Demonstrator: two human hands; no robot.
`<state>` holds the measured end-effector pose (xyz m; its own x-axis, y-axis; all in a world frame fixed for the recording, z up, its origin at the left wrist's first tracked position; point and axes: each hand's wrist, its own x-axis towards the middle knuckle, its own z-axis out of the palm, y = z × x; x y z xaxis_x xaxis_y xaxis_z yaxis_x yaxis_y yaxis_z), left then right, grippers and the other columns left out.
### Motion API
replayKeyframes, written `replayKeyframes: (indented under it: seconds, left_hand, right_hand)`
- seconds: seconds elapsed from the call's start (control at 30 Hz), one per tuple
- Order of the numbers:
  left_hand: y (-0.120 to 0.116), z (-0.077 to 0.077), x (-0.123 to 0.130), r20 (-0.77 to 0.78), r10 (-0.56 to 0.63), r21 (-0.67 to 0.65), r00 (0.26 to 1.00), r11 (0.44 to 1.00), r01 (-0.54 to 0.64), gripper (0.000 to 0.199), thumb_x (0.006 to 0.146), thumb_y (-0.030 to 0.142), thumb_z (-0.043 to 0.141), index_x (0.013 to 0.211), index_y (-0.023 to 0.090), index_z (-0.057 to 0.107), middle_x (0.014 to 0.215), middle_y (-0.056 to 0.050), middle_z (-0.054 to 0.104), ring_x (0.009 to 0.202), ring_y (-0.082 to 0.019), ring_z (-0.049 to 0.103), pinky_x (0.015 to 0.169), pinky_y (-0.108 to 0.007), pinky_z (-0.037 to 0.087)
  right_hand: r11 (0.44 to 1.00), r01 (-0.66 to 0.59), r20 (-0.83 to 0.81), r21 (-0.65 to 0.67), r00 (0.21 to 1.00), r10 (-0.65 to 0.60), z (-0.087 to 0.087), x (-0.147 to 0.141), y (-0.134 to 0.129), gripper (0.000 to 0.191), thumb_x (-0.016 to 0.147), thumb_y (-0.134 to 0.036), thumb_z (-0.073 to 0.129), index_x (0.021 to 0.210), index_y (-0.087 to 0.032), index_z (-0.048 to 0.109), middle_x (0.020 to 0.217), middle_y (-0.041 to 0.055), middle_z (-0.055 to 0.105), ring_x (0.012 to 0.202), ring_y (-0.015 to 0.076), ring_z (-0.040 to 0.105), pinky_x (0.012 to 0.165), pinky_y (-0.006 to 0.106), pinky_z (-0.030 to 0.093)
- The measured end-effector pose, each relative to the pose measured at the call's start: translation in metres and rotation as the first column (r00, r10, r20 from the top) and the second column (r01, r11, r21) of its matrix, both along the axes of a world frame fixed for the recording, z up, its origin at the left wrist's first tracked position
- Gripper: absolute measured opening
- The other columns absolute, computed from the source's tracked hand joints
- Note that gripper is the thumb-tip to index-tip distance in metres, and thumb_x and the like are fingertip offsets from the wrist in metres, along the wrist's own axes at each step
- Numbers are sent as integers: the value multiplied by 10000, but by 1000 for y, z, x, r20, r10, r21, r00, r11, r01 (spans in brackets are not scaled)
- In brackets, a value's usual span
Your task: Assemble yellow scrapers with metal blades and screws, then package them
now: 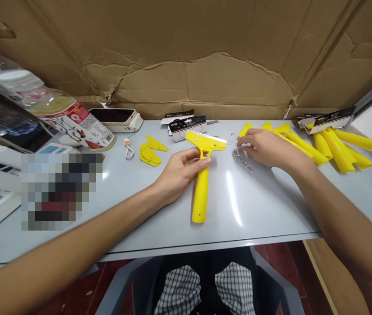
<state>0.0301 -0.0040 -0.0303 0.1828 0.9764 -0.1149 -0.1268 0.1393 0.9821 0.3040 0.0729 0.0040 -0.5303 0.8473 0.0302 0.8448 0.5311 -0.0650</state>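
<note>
A yellow scraper (pixel 200 192) with a wide head and a metal blade edge lies in the middle of the table, its handle pointing toward me. My left hand (pixel 186 170) grips it at the neck, thumb on top. To the right, my right hand (pixel 264 146) reaches over a small pile of screws (pixel 242 160), fingers bent downward; what its fingertips hold, if anything, is too small to make out. Beyond that hand lie more yellow handles (pixel 304 144). Several flat yellow plates (pixel 149 154) rest left of the scraper.
Black-and-white packaging cards (pixel 187 127) lie at the back, near the cardboard wall (pixel 186 57). Packaged yellow scrapers (pixel 339 151) are at the far right. On the left are a bottle (pixel 74 120), a phone (pixel 115 117) and a short white cable (pixel 128 149).
</note>
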Motion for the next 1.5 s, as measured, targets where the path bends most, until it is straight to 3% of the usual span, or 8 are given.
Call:
replayKeyframes:
  seconds: [0.13,0.33,0.57,0.73,0.9,1.0,1.13,1.5]
  left_hand:
    - [0,-1,-1,-35,-9,18,999,1000,10,449,797,450,900,1133,171,800,1159,-82,764,1004,-233,658,907,-354,519]
    - [-1,2,0,-109,-5,60,994,998,11,469,808,462,886,1163,168,799,1160,-93,778,1058,-262,671,913,-360,534]
    - [-3,7,1,-202,16,101,979,995,4,356,850,351,828,1141,148,794,1184,-109,788,1101,-278,689,943,-383,546]
    - [-3,6,0,-222,-3,126,975,991,32,373,854,385,823,1139,147,785,1174,-109,785,1087,-275,692,958,-398,545]
    - [-3,3,0,-194,-67,155,979,983,97,432,787,460,883,1069,153,772,1175,-114,777,1123,-288,676,993,-420,530]
    - [-3,3,0,-184,-95,163,978,979,126,426,785,447,886,1073,156,768,1141,-103,774,1093,-274,678,990,-419,528]
    - [-4,2,0,-161,-112,162,981,977,138,417,771,427,899,1060,160,762,1109,-87,768,1046,-251,674,962,-401,527]
    - [-5,6,3,-182,-109,181,977,973,142,336,764,415,901,926,173,733,970,-50,744,942,-223,651,889,-372,523]
  right_hand:
    - [998,-40,-26,55,999,41,-11,-4,4,328,1030,-259,536,1193,-253,820,1294,114,686,972,290,698,780,421,511]
    - [988,-124,-90,94,987,132,-19,0,13,245,1000,-221,612,1072,-224,846,1253,150,676,1161,346,631,906,470,540]
    - [987,-135,-129,87,981,146,-25,2,19,196,956,-156,627,994,-190,816,1117,136,710,1072,320,655,897,452,553]
    - [986,-128,-217,108,965,149,-17,-1,14,130,919,-151,653,917,-192,776,1062,108,725,990,294,681,892,454,549]
    - [962,-182,-538,205,800,266,1,-17,-9,77,941,-211,692,930,-218,768,1047,74,735,954,241,697,806,386,558]
    - [943,-273,-620,192,711,332,6,-30,-23,76,956,-232,701,935,-226,774,1053,71,739,980,234,700,799,374,557]
    - [925,-312,-588,217,714,380,1,-40,-31,94,965,-218,697,920,-218,779,1047,80,732,981,243,707,893,422,548]
    - [950,-260,-591,174,744,312,0,-44,-32,99,947,-214,679,900,-225,766,1015,81,743,938,238,708,868,405,557]
